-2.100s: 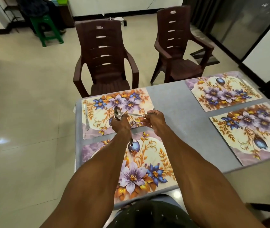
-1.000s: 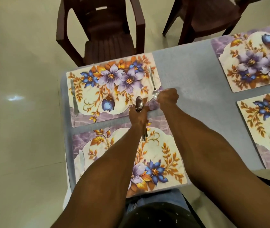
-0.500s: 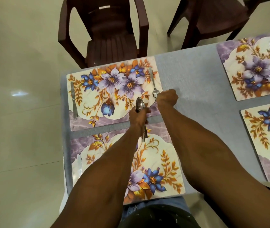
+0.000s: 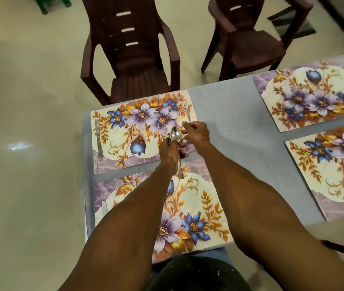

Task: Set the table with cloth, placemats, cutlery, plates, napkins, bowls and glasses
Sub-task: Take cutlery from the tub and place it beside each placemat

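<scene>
while spoons [image 4: 176,141] are gripped in a bunch by the left hand [image 4: 171,153] at frame centre, bowls up-frame, handles down-frame, the right hand [image 4: 196,133] is seen just beside them, fingers loosely curled; whether anything is pinched cannot be told. the next spoon is best laid parallel to the spoon [image 4: 186,111] already set on the upper placemat [image 4: 125,164].

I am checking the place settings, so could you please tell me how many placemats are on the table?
4: far-left placemat, near-left placemat under the arms, far-right placemat, near-right placemat. The frame's right edge may hide more.
</scene>
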